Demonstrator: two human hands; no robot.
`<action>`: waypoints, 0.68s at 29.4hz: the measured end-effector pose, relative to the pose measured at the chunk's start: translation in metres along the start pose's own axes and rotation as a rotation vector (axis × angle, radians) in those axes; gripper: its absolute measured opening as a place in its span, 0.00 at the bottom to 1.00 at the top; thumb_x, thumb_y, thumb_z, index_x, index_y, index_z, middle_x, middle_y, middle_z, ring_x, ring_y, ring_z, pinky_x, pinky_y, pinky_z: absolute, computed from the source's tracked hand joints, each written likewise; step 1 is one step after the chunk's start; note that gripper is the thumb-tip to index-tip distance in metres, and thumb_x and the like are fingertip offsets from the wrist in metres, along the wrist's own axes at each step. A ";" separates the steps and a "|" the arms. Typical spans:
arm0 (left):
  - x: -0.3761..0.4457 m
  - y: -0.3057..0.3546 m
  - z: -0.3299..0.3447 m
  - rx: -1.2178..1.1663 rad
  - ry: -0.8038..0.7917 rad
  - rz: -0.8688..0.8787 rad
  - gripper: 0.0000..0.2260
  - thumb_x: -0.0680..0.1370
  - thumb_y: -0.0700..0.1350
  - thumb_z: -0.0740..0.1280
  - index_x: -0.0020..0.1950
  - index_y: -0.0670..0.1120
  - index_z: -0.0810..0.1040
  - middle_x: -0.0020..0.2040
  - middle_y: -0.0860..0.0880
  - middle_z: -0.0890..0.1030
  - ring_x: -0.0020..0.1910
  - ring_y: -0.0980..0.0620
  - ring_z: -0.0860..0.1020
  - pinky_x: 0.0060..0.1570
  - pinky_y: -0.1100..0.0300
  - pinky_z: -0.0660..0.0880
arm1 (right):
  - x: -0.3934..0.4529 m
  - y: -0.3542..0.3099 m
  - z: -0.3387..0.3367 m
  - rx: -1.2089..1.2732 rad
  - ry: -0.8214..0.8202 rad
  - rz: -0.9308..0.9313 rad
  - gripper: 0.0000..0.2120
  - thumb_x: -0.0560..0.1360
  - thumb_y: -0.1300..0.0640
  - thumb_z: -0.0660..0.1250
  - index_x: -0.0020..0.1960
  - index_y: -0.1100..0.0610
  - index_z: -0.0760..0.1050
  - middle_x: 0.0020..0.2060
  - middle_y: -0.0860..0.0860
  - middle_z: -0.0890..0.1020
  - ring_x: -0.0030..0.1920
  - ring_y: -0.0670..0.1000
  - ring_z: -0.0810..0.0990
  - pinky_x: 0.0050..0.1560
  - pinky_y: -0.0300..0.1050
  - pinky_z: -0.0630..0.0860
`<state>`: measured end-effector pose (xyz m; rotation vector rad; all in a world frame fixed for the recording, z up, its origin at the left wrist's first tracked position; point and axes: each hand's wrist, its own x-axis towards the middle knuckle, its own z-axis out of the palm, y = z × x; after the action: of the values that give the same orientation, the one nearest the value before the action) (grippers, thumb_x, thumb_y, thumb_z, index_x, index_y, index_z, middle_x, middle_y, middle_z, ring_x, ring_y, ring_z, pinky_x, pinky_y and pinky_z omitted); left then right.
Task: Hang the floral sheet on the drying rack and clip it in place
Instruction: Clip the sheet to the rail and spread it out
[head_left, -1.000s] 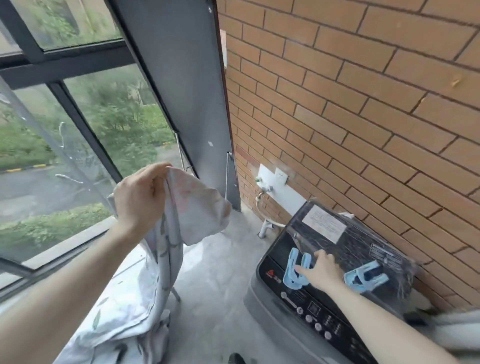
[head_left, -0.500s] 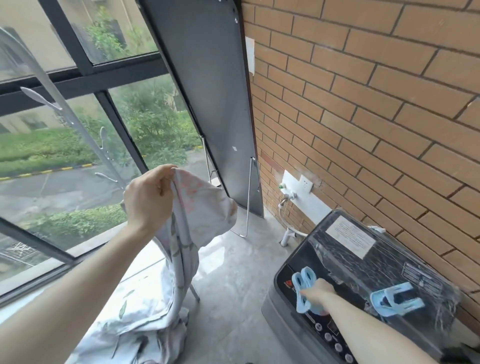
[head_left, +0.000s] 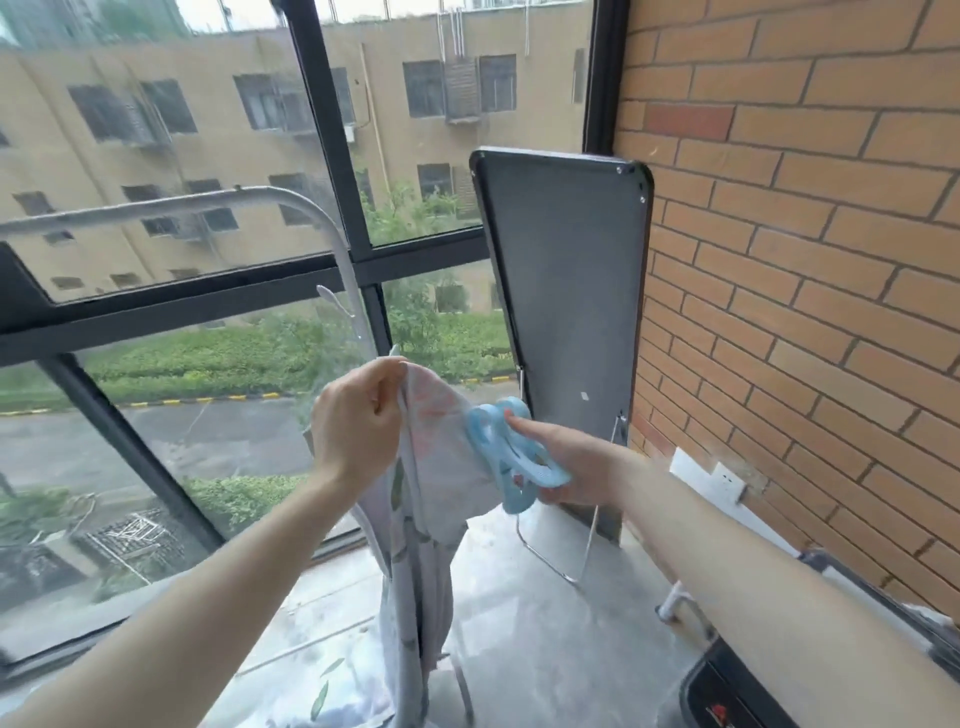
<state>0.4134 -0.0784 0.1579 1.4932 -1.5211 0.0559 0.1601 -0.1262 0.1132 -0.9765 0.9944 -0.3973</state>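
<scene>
A person's left hand pinched the top edge of the floral sheet, which hung down in front of the window beside the drying rack's silver rail. The right hand gripped a light blue clip, held just beside the raised fabric. A grey panel leaned against the brick wall at right.

Big gray board leans by brick wall. White socket on wall. Black window frame; tan building outside.
</scene>
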 end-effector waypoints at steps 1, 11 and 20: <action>0.009 -0.008 -0.015 -0.007 0.018 -0.006 0.12 0.80 0.41 0.64 0.52 0.54 0.86 0.42 0.57 0.85 0.38 0.53 0.80 0.36 0.57 0.76 | 0.009 -0.013 0.018 -0.013 -0.015 -0.007 0.18 0.78 0.35 0.67 0.49 0.50 0.79 0.37 0.48 0.79 0.33 0.45 0.77 0.27 0.37 0.68; 0.086 -0.084 -0.141 -0.616 -0.510 -0.436 0.13 0.68 0.63 0.77 0.48 0.59 0.89 0.65 0.56 0.82 0.51 0.55 0.82 0.45 0.53 0.78 | 0.007 -0.165 0.139 0.017 0.148 -0.747 0.07 0.74 0.68 0.62 0.44 0.57 0.74 0.30 0.48 0.77 0.29 0.44 0.75 0.29 0.36 0.71; 0.106 -0.134 -0.184 -0.662 -1.151 -0.620 0.21 0.81 0.58 0.68 0.60 0.41 0.77 0.61 0.43 0.81 0.58 0.42 0.77 0.62 0.49 0.68 | 0.019 -0.262 0.208 -0.183 0.266 -0.852 0.14 0.78 0.72 0.57 0.44 0.58 0.76 0.30 0.48 0.79 0.29 0.44 0.78 0.30 0.37 0.74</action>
<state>0.6486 -0.0763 0.2474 1.3763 -1.5232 -1.7414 0.3806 -0.1751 0.3611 -1.5262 0.8149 -1.1811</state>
